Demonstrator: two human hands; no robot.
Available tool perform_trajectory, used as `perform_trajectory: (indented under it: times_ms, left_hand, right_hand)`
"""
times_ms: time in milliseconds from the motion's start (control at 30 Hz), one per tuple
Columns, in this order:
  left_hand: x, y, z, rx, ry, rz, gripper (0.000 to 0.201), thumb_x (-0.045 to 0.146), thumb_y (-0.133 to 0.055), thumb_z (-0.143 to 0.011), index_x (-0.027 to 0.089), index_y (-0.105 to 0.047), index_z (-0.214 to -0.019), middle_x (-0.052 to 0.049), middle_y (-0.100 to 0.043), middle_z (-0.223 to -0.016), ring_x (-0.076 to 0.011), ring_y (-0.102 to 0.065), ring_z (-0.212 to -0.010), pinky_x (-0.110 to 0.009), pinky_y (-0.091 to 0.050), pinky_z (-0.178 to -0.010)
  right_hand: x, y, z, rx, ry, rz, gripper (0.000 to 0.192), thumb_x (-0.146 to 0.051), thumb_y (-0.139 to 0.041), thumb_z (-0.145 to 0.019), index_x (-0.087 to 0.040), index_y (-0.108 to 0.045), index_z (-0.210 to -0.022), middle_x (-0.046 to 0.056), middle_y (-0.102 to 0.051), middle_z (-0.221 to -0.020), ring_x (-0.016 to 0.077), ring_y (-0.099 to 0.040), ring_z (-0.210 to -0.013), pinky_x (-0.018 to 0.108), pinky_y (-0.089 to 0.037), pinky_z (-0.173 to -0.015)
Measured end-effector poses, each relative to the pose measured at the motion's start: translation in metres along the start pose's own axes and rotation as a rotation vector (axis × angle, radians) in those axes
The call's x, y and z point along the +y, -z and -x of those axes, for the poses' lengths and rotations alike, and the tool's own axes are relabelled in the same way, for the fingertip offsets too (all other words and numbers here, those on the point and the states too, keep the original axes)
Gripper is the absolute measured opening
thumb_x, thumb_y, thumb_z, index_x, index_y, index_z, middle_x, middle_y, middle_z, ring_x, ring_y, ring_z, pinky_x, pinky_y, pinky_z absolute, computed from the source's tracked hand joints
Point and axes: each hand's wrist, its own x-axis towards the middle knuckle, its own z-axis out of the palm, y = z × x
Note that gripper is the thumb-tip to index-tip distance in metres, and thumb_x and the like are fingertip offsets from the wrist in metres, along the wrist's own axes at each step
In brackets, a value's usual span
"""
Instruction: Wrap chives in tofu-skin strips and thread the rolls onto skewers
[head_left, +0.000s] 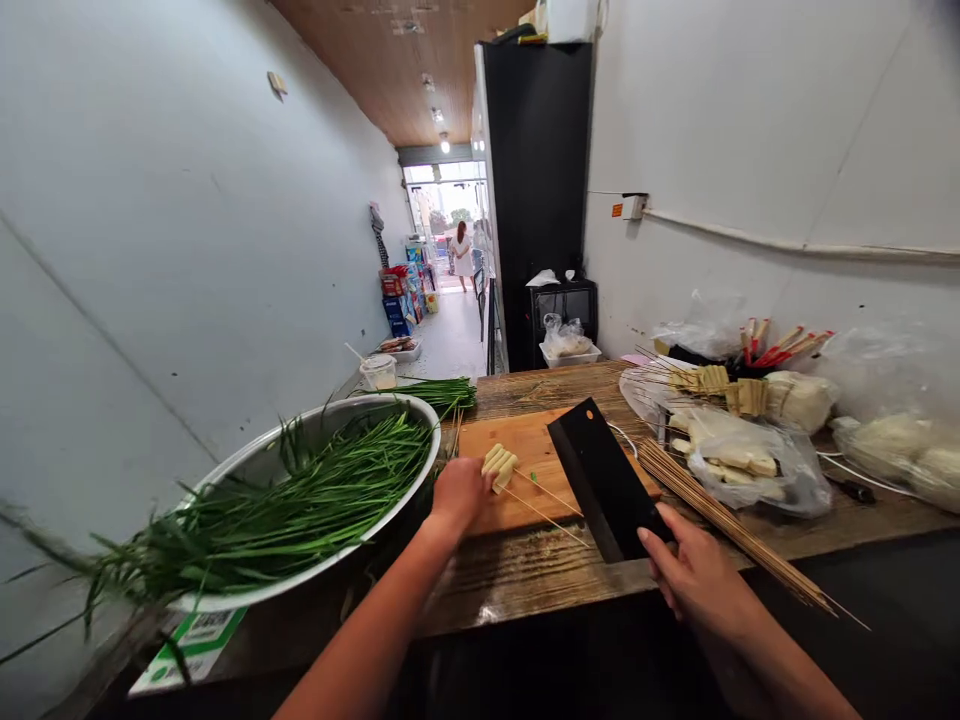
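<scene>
My left hand [459, 492] is closed at the left end of some pale yellow rolls, which look like tofu skin rolls [499, 464], over the wooden cutting board [544, 427]. Two thin skewers [551, 517] stick out of the rolls toward the lower right. My right hand [696, 562] grips the handle of a black cleaver [596, 470]. Its broad blade lies tilted over the right part of the board, apart from the rolls. A small green scrap sits on the board between rolls and blade. The fingertips of my left hand are partly hidden.
A large metal basin [429, 415] of long green chives [322, 500] stands at left. More chives [442, 392] lie behind the board. Right of it are a bundle of bamboo skewers [739, 525] and plastic bags of food [757, 465]. A person [463, 255] stands by the far doorway.
</scene>
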Motion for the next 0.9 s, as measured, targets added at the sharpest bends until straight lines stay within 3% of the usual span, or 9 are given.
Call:
perform_trajectory:
  times_ms: [100, 233, 333, 433, 533, 633, 733, 900]
  left_hand:
    - [0.008, -0.013, -0.029, -0.072, -0.052, 0.011, 0.034, 0.038, -0.056, -0.076, 0.016, -0.058, -0.102, -0.012, -0.065, -0.096, -0.0221, -0.060, -0.090, -0.026, -0.042, -0.073]
    - [0.007, -0.024, -0.049, -0.155, -0.095, 0.044, 0.026, 0.034, -0.056, -0.074, 0.019, -0.058, -0.095, -0.006, -0.066, -0.090, -0.0187, -0.061, -0.082, -0.023, -0.040, -0.067]
    - [-0.001, -0.023, -0.052, -0.197, -0.201, 0.155, 0.023, 0.034, -0.052, -0.075, 0.019, -0.060, -0.091, -0.002, -0.067, -0.084, -0.0165, -0.061, -0.075, -0.022, -0.041, -0.065]
    - [-0.005, -0.021, -0.053, -0.244, -0.362, 0.258, 0.034, 0.035, -0.053, -0.076, 0.020, -0.058, -0.106, -0.001, -0.066, -0.102, -0.0179, -0.061, -0.093, -0.022, -0.044, -0.079]
    - [-0.003, -0.026, -0.054, -0.230, -0.453, 0.229, 0.045, 0.032, -0.049, -0.080, 0.016, -0.049, -0.123, -0.008, -0.049, -0.131, -0.0201, -0.046, -0.120, -0.026, -0.035, -0.099]
    - [-0.001, -0.039, -0.054, -0.197, -0.461, 0.172, 0.050, 0.033, -0.037, -0.087, 0.011, -0.037, -0.132, -0.012, -0.034, -0.141, -0.0186, -0.033, -0.129, -0.030, -0.027, -0.107]
    - [-0.001, -0.052, -0.052, -0.153, -0.458, 0.157, 0.050, 0.032, -0.030, -0.090, 0.011, -0.030, -0.136, -0.012, -0.033, -0.141, -0.0179, -0.030, -0.131, -0.034, -0.027, -0.108]
    - [-0.001, -0.065, -0.050, -0.065, -0.454, 0.124, 0.047, 0.032, -0.028, -0.091, 0.011, -0.038, -0.132, -0.013, -0.033, -0.141, -0.0205, -0.027, -0.132, -0.039, -0.027, -0.108]
  right_hand:
    - [0.010, 0.002, 0.000, 0.029, -0.013, -0.005, 0.037, -0.049, -0.033, -0.082, -0.020, -0.039, -0.105, -0.007, -0.049, -0.051, 0.0133, -0.050, -0.035, 0.023, -0.039, -0.034]
    - [0.021, 0.005, -0.002, 0.024, -0.006, 0.141, 0.032, -0.043, -0.029, -0.086, -0.019, -0.043, -0.103, -0.005, -0.052, -0.051, 0.0144, -0.051, -0.038, 0.024, -0.037, -0.039]
    - [0.013, 0.009, -0.008, 0.058, 0.066, 0.397, 0.024, -0.032, -0.030, -0.087, -0.018, -0.048, -0.095, 0.002, -0.059, -0.060, 0.0174, -0.059, -0.055, 0.026, -0.039, -0.053]
    - [-0.009, 0.011, -0.021, 0.019, 0.104, 0.579, 0.023, -0.022, -0.029, -0.088, -0.016, -0.051, -0.092, 0.009, -0.064, -0.073, 0.0207, -0.062, -0.068, 0.028, -0.038, -0.059]
    - [-0.033, 0.008, -0.039, -0.056, 0.162, 0.638, 0.024, -0.016, -0.030, -0.086, -0.012, -0.050, -0.097, 0.014, -0.066, -0.081, 0.0229, -0.063, -0.074, 0.028, -0.038, -0.061]
    - [-0.052, 0.002, -0.058, -0.110, 0.191, 0.677, 0.024, -0.011, -0.036, -0.082, -0.008, -0.050, -0.102, 0.016, -0.066, -0.086, 0.0243, -0.064, -0.079, 0.029, -0.040, -0.063]
    - [-0.064, -0.005, -0.070, -0.118, 0.166, 0.721, 0.029, -0.009, -0.041, -0.078, -0.006, -0.048, -0.106, 0.018, -0.066, -0.086, 0.0249, -0.064, -0.080, 0.029, -0.042, -0.063]
    - [-0.076, -0.016, -0.073, -0.110, 0.138, 0.736, 0.031, -0.009, -0.045, -0.075, -0.005, -0.048, -0.106, 0.019, -0.066, -0.087, 0.0274, -0.064, -0.082, 0.030, -0.045, -0.064]
